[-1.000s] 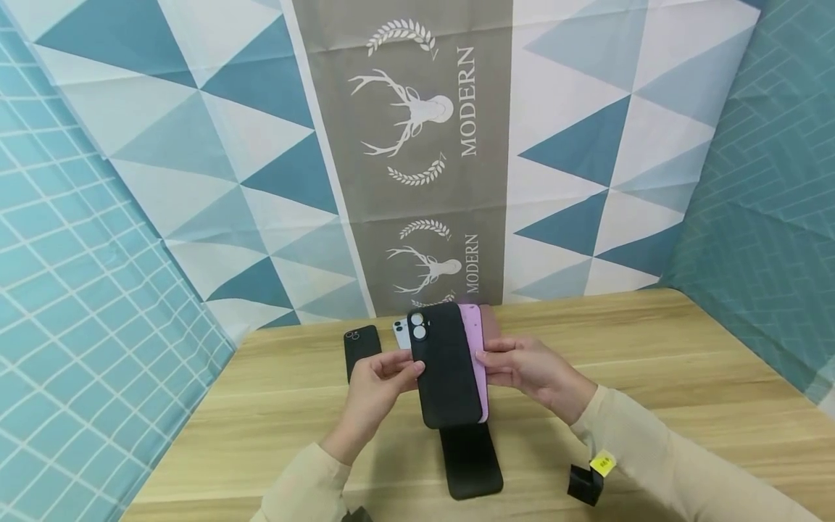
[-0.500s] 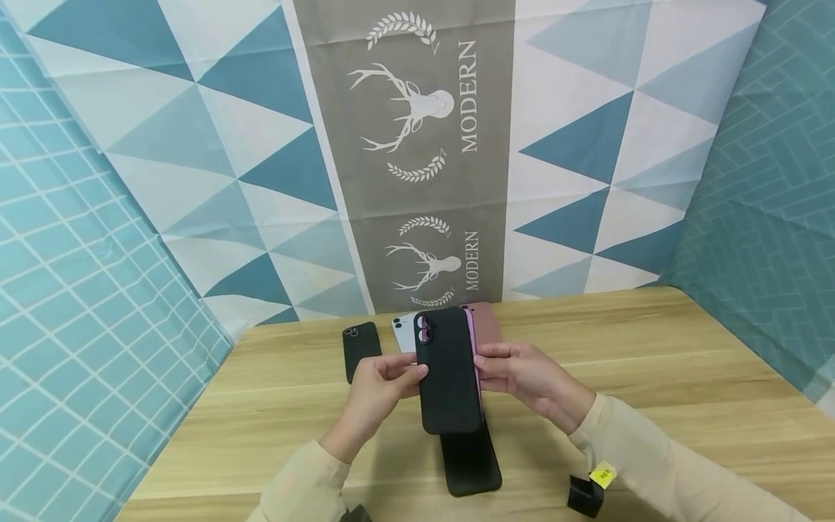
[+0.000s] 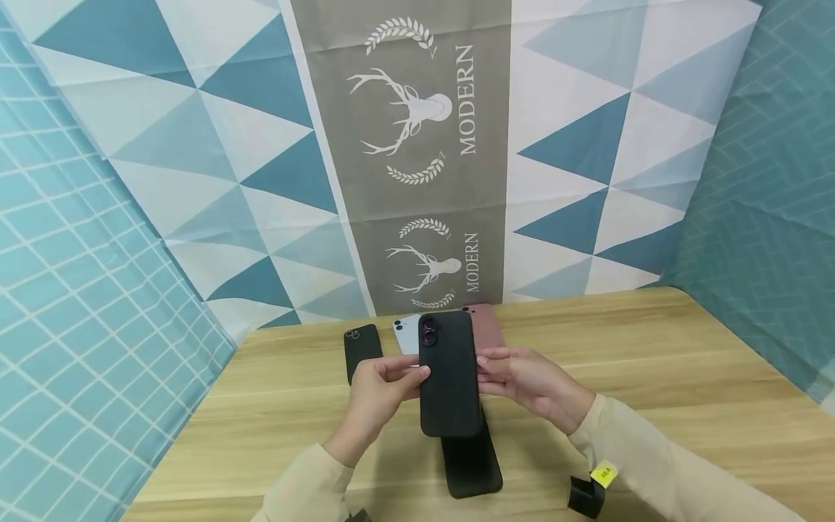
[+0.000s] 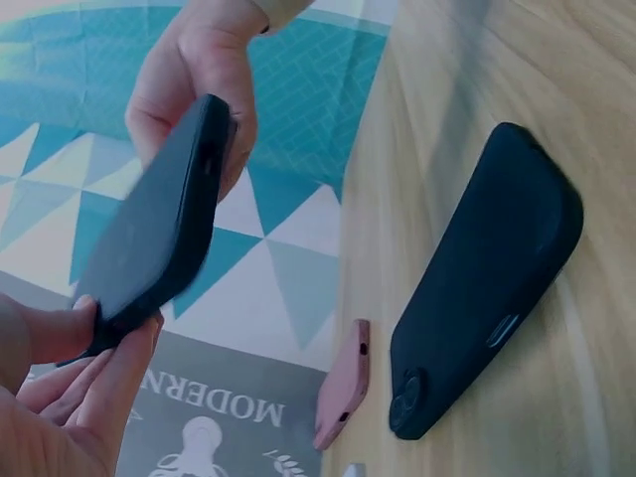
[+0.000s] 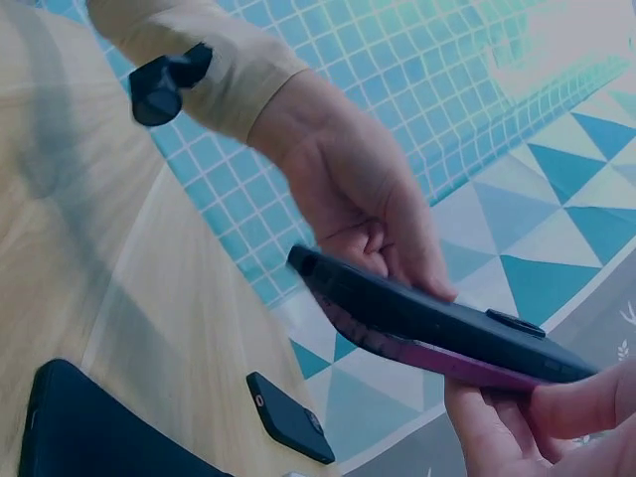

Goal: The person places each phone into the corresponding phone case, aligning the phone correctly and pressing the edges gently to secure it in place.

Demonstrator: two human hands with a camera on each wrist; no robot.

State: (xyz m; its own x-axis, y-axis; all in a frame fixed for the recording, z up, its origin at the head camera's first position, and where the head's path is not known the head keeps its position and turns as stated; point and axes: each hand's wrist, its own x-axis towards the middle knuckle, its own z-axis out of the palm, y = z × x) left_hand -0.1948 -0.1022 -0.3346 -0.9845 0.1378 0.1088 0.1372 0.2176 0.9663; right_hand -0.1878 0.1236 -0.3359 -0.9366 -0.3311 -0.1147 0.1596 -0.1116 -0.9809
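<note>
My left hand [image 3: 375,395] pinches the left edge of a black phone case [image 3: 450,391], held upright above the table with its camera cutout at the top left. Behind the case is a slim purple phone [image 5: 467,368], pinched at its far edge by my right hand [image 3: 538,384]. In the head view the case covers the phone, apart from purplish tones in the camera holes. The right wrist view shows the two stacked at a slight angle, with a gap between them toward one end. Below them, a black phone [image 3: 472,464] lies on the table.
At the back of the wooden table [image 3: 620,341] lie another black phone [image 3: 362,351], a white phone [image 3: 406,335] partly hidden behind the case, and a pink phone [image 3: 488,326]. A patterned cloth [image 3: 567,217] hangs behind the table. A wrist strap with a yellow tag [image 3: 603,475] hangs from my right sleeve.
The purple phone has slid left behind the black case, from sticking out at the right to being covered. The camera holes have turned from white to purplish. The case shifted slightly right and down.
</note>
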